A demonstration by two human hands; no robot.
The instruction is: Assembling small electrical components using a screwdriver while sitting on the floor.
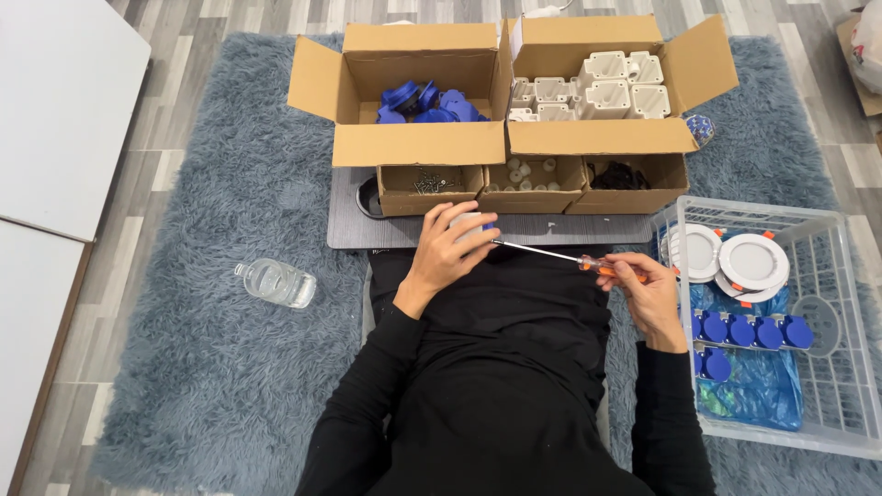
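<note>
Left hand: the left hand (447,246) sits just below the centre of the view, fingers curled round a small white and blue part (476,223), most of it hidden by the fingers.
Right hand: the right hand (643,285), at four o'clock from the left hand, has its fingers pinched on the orange handle of a screwdriver (560,256).
Screwdriver: its thin metal shaft runs toward ten o'clock, the tip meeting the part in the left hand.
Part held: at the near edge of a dark grey board (432,234) that lies on the rug, over the person's lap.
Small boxes: three low cardboard boxes stand on the board at twelve o'clock from the hands; the left small box (430,188) holds screws, the middle small box (533,186) small white pieces, the right small box (627,184) dark pieces.
Large boxes: behind them, the left open carton (418,92) holds blue parts, the right open carton (597,87) white housings.
Crate: a clear plastic crate (827,303) at three o'clock from the right hand holds round white lamps, a row of blue caps and a blue bag.
Bottle: a clear plastic bottle (276,282) lies on the grey-blue shaggy rug (211,276) at nine o'clock from the left hand, well apart.
</note>
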